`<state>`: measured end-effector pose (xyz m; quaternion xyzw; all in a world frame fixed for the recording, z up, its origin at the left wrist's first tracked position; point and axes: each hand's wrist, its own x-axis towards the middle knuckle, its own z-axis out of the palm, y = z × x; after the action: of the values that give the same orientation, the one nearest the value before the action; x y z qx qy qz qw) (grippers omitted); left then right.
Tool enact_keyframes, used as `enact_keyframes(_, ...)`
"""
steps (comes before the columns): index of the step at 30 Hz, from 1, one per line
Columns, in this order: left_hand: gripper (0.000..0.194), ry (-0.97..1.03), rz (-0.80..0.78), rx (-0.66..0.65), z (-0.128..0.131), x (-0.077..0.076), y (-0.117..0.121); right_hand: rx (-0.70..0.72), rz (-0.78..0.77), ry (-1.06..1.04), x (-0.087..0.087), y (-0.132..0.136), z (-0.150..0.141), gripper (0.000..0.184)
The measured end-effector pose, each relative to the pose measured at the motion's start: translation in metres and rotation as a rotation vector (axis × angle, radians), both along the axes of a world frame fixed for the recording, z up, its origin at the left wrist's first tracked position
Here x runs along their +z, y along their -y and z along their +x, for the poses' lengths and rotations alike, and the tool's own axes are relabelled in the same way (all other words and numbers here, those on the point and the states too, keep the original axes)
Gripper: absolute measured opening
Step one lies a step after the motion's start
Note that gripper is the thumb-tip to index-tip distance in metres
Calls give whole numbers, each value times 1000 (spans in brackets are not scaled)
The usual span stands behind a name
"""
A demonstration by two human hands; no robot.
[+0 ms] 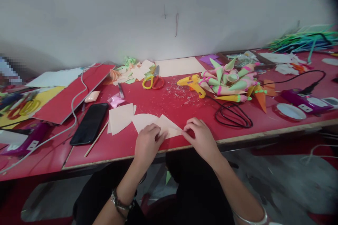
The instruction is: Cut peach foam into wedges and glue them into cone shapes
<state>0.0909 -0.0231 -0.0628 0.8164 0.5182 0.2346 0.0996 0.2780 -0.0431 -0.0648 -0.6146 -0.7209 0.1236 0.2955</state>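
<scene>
A cream paper sheet, its edges overlapping as if folded or rolled, lies near the front edge of the red table. My left hand is closed on the left side of this paper, thumb on top. At the right, my right hand pinches its pointed corner between thumb and fingers. Part of another cream piece, round-edged, shows behind my left hand; whether it is separate I cannot tell. Left of it rests a small stack of cut cream paper.
A phone and thin stick lie left. Scissors, a yellow glue gun and a bunch of paper cones sit farther back. A black cord coils at right, near a white dish and purple power strip.
</scene>
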Motion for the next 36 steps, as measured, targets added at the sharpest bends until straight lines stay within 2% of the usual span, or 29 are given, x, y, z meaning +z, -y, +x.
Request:
enact_keyframes(4, 28, -17, 3, -12, -1, 0, 0, 0, 5, 5, 0, 0, 0, 10)
enact_keyframes(10, 22, -111, 49, 44, -2, -1, 1, -3, 27, 15, -1, 0, 0, 10)
enact_keyframes(23, 28, -234, 32, 114, -2, 2, 3, -20, -13, 30, 0, 0, -2, 10)
enact_keyframes(26, 17, -244, 61, 107, -4, 5, 2, -25, -3, 38, -2, 0, -2, 10)
enact_keyframes(27, 11, -262, 94, 80, -4, 7, 2, -25, 0, 42, -2, 0, -2, 10)
enact_keyframes(29, 21, -352, 185, -49, -3, 14, 0, -21, 8, 52, -3, 0, -1, 9)
enact_keyframes(31, 36, -500, 268, -259, -1, 22, -2, -14, 18, 64, -4, 0, -1, 9)
enact_keyframes(33, 40, -628, 329, -454, 1, 27, -4, -11, 29, 72, -5, -1, -1, 9)
enact_keyframes(36, 42, -716, 352, -581, 1, 30, -5, -20, 32, 68, -6, -1, -1, 10)
